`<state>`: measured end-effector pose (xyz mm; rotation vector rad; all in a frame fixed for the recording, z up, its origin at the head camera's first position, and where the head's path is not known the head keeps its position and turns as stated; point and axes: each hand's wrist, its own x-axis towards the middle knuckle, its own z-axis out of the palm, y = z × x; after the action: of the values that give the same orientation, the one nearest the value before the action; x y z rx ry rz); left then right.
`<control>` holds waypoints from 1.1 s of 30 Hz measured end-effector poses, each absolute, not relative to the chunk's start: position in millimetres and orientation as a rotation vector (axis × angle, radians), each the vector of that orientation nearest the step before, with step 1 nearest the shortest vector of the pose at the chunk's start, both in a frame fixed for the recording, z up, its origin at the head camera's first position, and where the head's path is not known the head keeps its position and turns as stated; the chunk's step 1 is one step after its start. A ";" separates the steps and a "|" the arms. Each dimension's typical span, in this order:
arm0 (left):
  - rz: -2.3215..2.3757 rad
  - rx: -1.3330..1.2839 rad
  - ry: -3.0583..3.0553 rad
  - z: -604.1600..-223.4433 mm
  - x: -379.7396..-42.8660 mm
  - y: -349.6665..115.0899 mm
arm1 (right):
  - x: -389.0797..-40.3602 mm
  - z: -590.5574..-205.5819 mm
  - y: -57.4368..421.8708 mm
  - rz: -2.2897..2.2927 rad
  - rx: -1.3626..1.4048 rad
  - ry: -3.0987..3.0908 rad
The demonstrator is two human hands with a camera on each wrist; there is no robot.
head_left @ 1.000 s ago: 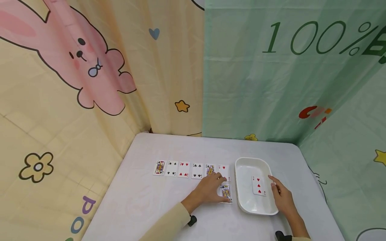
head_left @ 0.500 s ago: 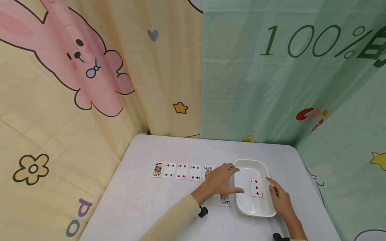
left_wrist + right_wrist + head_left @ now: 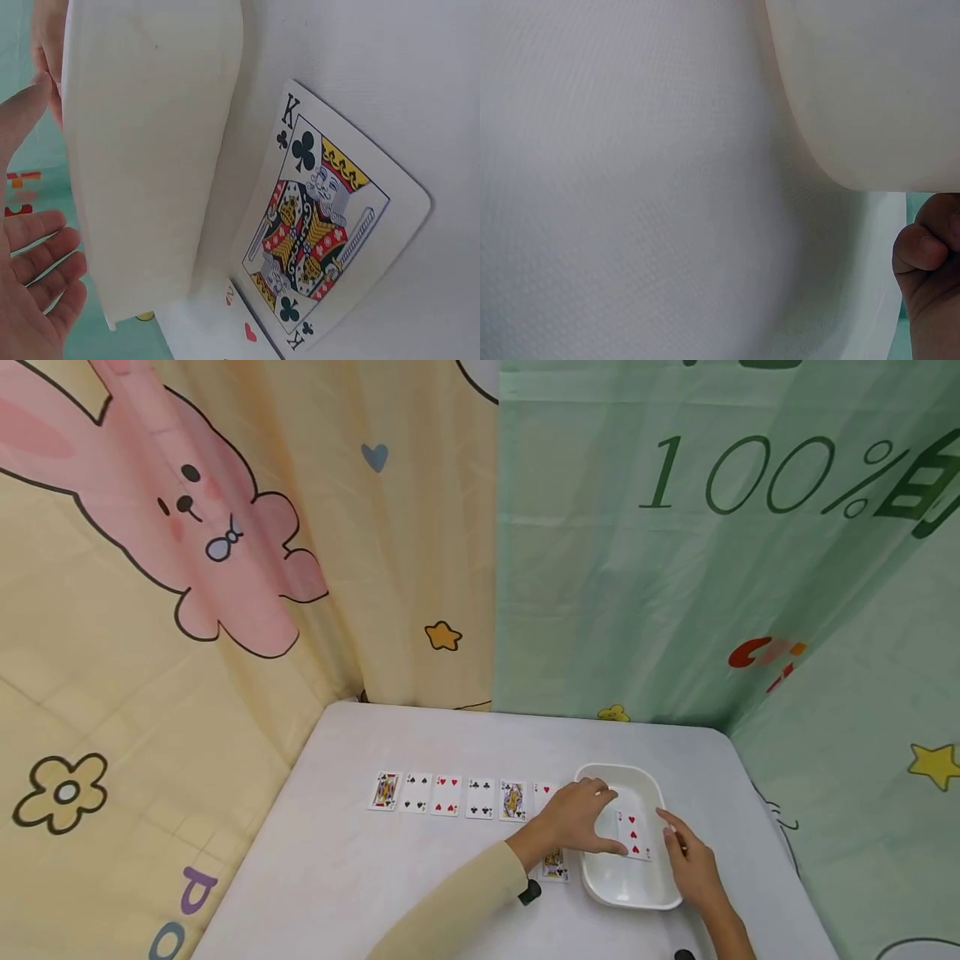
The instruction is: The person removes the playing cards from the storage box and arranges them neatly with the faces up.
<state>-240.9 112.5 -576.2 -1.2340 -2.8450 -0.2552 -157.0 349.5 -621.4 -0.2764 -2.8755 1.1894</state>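
Note:
My left hand (image 3: 577, 817) is over the left part of a white tray (image 3: 633, 893), thumb and fingers spread. Its thumb tip is at the left edge of a three of hearts (image 3: 636, 837) lying in the tray; whether they touch I cannot tell. At the tray's right side, my right hand (image 3: 697, 864) holds the rim between thumb and fingers. Left of the tray lies a king of clubs (image 3: 311, 225), partly covered by my left wrist in the head view. Behind it a two of hearts (image 3: 545, 792) is partly hidden by the left hand.
A row of several face-up playing cards (image 3: 447, 796) runs leftward across the white table (image 3: 420, 893). Printed curtains (image 3: 427, 552) stand along the table's back and sides. Dark wrist camera (image 3: 529, 892) hangs under the left sleeve.
My left hand has moved right, from over the king of clubs to over the tray, with its fingers spreading apart. My right hand stays at the tray's rim. The head view has shifted slightly.

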 end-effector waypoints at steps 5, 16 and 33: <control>-0.186 -1.242 -2.876 -581.0 -242.6 129.1 | -156.9 -624.6 350.3 1.195 -0.273 -2.859; -0.013 -1.186 -2.976 -596.8 -242.0 149.9 | -157.5 -626.0 349.6 1.188 -0.263 -2.841; 0.235 -1.144 -3.007 -601.7 -238.1 163.2 | -157.2 -625.3 349.0 1.180 -0.228 -2.810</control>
<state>-238.1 163.2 -601.7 -1.1436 -3.0069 0.2353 -157.2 349.0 -625.3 -0.2280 -2.8097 1.1797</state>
